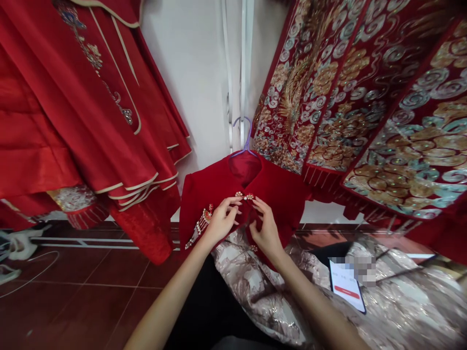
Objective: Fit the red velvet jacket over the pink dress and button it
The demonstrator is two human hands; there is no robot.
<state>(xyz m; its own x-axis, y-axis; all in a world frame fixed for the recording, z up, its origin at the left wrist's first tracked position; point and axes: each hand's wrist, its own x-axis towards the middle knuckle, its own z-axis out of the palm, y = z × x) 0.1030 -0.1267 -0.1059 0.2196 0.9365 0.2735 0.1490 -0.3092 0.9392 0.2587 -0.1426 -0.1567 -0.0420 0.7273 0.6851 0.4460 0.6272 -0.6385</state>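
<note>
A dark red velvet jacket (284, 187) hangs in front of me on a purple hanger (248, 138). At its neck opening are beaded clasps (249, 197), pearly and gold. My left hand (223, 219) is closed at the left front edge, its fingertips just below the clasps. On the opposite side, my right hand (266, 227) is curled at the other edge, with fingers against the clasp. Both hands grip the jacket front, though the exact pinch is partly hidden. A beaded tassel brooch (202, 223) lies left of my left hand.
Red garments (120, 121) with beige trim hang at the left. Heavily sequined red panels (328, 97) hang at the right. A shiny pale patterned fabric (259, 296) drapes below the jacket, with a phone (346, 287) lying on it. White shoes (22, 245) rest on the tiled floor (91, 301).
</note>
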